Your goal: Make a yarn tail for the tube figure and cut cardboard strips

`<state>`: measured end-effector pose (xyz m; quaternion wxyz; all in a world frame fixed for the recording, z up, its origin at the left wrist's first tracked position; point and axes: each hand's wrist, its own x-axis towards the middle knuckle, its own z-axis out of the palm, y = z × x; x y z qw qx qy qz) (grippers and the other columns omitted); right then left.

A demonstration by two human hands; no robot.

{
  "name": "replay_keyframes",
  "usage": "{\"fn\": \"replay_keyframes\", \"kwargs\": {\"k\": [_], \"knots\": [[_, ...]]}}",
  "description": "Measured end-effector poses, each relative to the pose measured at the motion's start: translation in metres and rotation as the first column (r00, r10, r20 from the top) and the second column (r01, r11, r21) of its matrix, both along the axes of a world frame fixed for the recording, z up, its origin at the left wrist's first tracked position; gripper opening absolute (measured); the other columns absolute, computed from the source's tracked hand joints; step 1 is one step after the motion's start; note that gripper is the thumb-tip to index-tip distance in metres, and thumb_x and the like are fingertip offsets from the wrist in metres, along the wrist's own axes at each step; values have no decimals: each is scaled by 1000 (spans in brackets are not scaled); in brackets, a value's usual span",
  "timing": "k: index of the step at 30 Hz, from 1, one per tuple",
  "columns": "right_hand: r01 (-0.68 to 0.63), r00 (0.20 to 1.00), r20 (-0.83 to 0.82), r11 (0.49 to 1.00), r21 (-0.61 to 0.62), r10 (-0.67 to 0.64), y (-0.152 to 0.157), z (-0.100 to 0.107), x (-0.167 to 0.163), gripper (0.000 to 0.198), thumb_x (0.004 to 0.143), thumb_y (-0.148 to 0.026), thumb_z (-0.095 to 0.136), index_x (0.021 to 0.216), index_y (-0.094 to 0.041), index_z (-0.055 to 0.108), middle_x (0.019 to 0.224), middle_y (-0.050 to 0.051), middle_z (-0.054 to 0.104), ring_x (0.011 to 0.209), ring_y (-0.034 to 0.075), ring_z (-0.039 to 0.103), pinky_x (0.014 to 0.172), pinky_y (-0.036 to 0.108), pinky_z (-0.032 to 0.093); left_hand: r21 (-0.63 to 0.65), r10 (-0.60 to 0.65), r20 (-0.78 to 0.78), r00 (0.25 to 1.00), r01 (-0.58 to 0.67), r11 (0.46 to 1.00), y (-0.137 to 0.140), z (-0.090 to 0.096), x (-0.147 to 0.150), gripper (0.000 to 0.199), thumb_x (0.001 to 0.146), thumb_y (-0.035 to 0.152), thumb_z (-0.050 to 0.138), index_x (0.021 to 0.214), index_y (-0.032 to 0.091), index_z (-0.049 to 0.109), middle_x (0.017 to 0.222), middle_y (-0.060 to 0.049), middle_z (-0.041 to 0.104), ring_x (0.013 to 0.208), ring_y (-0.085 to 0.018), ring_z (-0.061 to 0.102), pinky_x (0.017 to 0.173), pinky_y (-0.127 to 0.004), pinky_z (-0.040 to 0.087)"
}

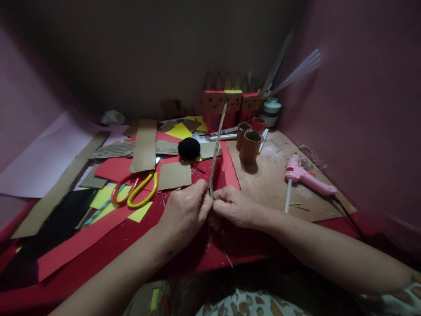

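At the centre of the frame the left hand (186,210) and the right hand (237,206) meet fingertip to fingertip, both pinched shut on the lower end of a long, thin strip of brown cardboard (217,147) that rises tilted toward the upper middle. Left of the hands lie scissors with orange and yellow handles (134,188) on red and yellow paper, with a black pompom (189,148) just behind. To the right, on a brown board, stand brown cardboard tubes (250,145), and a pink glue gun (307,175) lies nearer the right edge.
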<state>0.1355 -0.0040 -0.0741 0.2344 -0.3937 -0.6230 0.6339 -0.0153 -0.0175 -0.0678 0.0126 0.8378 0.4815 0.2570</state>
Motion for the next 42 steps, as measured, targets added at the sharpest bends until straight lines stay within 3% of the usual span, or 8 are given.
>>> {"fn": "replay_keyframes", "kwargs": {"k": [6,15,20,26,31,35,38,42], "knots": [[9,997,-79,995,-98,-16,0,-2,0,23,63,-4,36,54,-13,56,47,-1,57,44,10,56,49,21,46,-101,0,25,1000,2,995,3,9,0,16,81,16,43,66,21,39,51,6,42,43,-10,38,48,-21,28],[67,985,-158,997,-37,-72,5,-9,2,19,66,-10,39,58,-15,55,51,-1,59,47,10,57,48,21,46,-363,70,-174,982,-130,923,-10,11,-2,9,86,26,39,78,22,40,68,-2,59,61,-21,58,53,-28,32],[49,987,-152,999,-11,-50,6,-7,1,19,64,-12,40,56,-15,56,51,-1,58,47,10,56,51,22,47,-268,69,-155,986,-109,957,-14,5,-3,13,85,23,36,73,21,40,63,-2,54,56,-19,54,53,-29,32],[38,976,-211,998,-49,-48,5,-6,1,15,63,-15,42,56,-15,56,52,-1,58,47,10,56,51,24,48,-309,-24,62,998,43,950,-9,6,-8,15,82,20,40,67,20,41,60,1,51,52,-13,48,52,-25,33],[89,986,-147,993,75,-77,3,-9,5,22,77,-25,50,57,-16,53,53,0,57,50,11,55,50,23,42,-225,-41,5,999,41,973,-10,5,-8,12,83,21,41,72,19,45,66,0,50,55,-14,46,53,-27,35],[77,988,-146,990,122,-58,1,-12,5,31,83,-41,52,65,-16,52,57,-2,53,52,9,49,49,22,37,-125,-51,83,995,61,990,-9,4,-5,11,82,17,42,72,17,47,80,-5,50,70,-16,51,63,-29,42],[39,979,-204,990,136,-10,2,-12,4,27,86,-36,49,68,-16,51,61,-2,51,56,9,46,54,22,37,-136,-85,149,985,105,985,-6,5,-7,15,83,15,41,70,17,46,81,-5,51,72,-15,51,67,-29,43],[79,979,-201,952,296,-19,3,-8,2,17,84,-24,48,70,-16,53,74,-1,48,69,11,46,67,24,39,-97,-86,132,987,100,990,-4,8,-9,14,84,15,42,70,17,46,82,-6,54,70,-15,51,65,-29,42]]}}
